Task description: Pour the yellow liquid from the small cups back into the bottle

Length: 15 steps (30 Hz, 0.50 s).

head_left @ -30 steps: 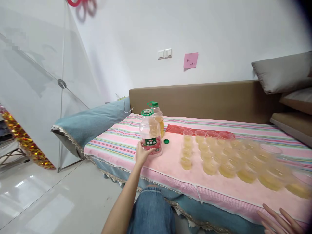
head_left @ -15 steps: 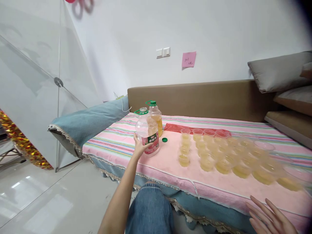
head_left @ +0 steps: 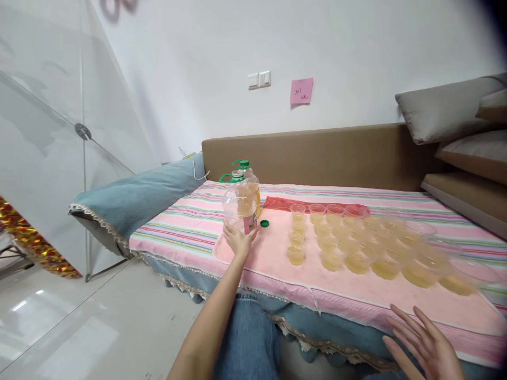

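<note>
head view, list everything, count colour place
open bottle: one, clear, in left hand
capped bottle: one, clear, behind it
cap: one, green, towel
cups: many, clear, yellow drink, towel
towel: one, pink, sofa
striped cover: one, pink, sofa
sofa: one, brown, wall
wrap: one, red, behind cups
cushions: several, grey, brown, right
switches: two, white, wall
note: one, pink, wall
armrest: one, blue, left
tinsel: one, gold, left
panel: one, white, left
left hand: one, bare, round bottle
right hand: one, bare, right
leg: one, blue jeans, bottom

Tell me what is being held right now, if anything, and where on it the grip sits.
The left hand holds the uncapped plastic bottle around its lower body. The right hand holds nothing.
</note>
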Available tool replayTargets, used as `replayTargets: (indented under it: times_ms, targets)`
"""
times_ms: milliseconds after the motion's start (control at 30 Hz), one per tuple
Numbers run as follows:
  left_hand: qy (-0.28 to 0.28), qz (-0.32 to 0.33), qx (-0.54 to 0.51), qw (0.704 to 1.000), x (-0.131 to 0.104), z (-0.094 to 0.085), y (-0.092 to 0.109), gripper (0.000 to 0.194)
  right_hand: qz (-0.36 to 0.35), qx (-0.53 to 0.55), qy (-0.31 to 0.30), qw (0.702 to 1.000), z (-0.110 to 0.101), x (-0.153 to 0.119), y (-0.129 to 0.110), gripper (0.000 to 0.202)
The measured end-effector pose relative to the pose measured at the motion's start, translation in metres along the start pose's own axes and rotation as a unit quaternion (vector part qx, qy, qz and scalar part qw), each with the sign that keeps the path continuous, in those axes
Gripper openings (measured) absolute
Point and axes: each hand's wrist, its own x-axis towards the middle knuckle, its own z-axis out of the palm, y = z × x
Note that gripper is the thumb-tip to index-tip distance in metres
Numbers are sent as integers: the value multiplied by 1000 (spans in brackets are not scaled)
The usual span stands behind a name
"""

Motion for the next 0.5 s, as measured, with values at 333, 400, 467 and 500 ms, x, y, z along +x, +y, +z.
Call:
replayTargets:
  times_ms: [333, 400, 467, 500]
  targets:
    - [-49, 23, 4, 999, 20, -14, -3, 136, -10, 3, -6, 1000, 2, -2, -3, 94]
    - [-34, 15, 11, 999, 13, -13, 0, 139, -17, 5, -6, 1000, 2, -3, -4, 94]
    - [-6, 31, 12, 999, 1, -15, 5, 136, -22, 8, -6, 1000, 3, -3, -4, 93]
    - [7, 60, 8, 998, -7, -16, 9, 130, -24, 8, -4, 1000, 3, -3, -5, 93]
